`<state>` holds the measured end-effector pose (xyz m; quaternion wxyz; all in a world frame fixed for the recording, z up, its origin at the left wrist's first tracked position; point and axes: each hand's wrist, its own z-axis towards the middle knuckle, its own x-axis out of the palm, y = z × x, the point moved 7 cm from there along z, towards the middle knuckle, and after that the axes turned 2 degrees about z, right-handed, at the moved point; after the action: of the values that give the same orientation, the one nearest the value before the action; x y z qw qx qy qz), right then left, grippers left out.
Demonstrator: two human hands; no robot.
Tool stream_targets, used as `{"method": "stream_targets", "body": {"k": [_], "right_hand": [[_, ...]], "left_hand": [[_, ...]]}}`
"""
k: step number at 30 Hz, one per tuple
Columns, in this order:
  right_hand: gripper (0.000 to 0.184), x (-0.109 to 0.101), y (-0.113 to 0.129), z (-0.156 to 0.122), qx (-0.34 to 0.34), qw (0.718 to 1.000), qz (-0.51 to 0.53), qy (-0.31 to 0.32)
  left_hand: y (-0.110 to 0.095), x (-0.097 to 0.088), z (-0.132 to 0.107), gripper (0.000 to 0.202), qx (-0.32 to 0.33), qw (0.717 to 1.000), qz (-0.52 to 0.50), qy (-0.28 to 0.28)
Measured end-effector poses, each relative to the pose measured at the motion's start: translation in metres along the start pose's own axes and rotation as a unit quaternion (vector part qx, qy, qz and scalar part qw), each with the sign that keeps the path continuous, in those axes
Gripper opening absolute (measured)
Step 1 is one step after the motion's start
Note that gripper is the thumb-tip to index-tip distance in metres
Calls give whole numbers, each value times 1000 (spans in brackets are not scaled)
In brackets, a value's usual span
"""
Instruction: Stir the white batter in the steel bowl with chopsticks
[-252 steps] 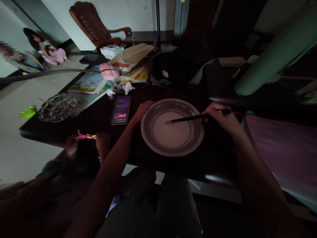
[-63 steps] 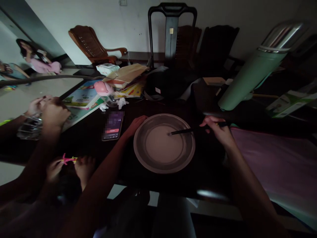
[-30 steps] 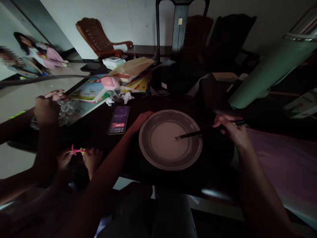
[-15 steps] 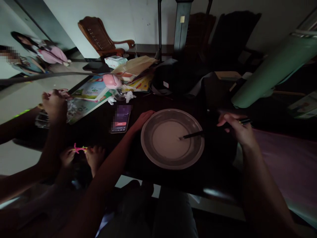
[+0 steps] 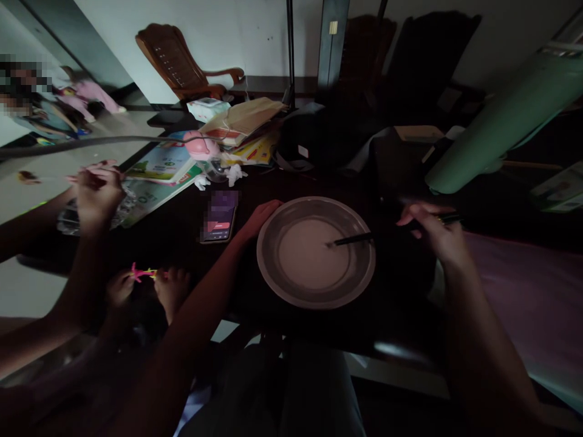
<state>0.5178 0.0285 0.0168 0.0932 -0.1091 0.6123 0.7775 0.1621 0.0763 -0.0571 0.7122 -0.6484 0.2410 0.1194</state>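
A round metal basin [image 5: 273, 273] holding a pale liquid [image 5: 310, 255] sits on the dark table [image 5: 182, 237] in front of me. My left hand [image 5: 257, 220] rests against the basin's left rim, fingers curled on it. My right hand [image 5: 432, 233] is closed on dark chopsticks [image 5: 353, 240], whose tips dip into the liquid near the middle.
A phone [image 5: 218, 217] with a lit screen lies left of the basin. Another person's hands [image 5: 95, 191] reach over a glass dish at far left; small hands [image 5: 146, 285] hold a pink toy. Books, a pink toy, a green flask [image 5: 496, 115] and chairs crowd the back.
The chopstick tips have shifted slightly inside the liquid while my left hand stays on the rim. The other person's hands at the left moved over the glass dish.
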Motion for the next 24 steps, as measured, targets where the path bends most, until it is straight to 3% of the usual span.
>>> {"method": "stream_targets", "body": {"k": [2,7,10,14,16,20,22,24], "right_hand": [[44,3,-1,-1,6,1000,7,30],[36,47,13,-9,-41,983,-55,169],[36,46,16,-7,-55,988,-63,132],[42,19,6,-3,-25,999,-17,40],[44,18,4,-4,-14,998,11,54],[37,45,11,-10,-37,984,-25,174],[33,49,12,-9,-50,983,-44,173],[33,38,9,-4,-42,991,-47,117]], "left_hand": [[-2,0,-1,48,4,1000,10,-2],[-5,0,-2,46,5,1000,18,0],[-5,-1,-2,44,-1,1000,13,-10],[-5,-1,-4,46,-5,1000,-2,-11],[-6,-1,-4,46,-3,1000,-1,-9],[-3,-2,-3,48,-3,1000,-7,-13],[-2,-2,-2,49,1,1000,-1,-11],[-2,-2,-2,49,8,1000,5,-9]]}}
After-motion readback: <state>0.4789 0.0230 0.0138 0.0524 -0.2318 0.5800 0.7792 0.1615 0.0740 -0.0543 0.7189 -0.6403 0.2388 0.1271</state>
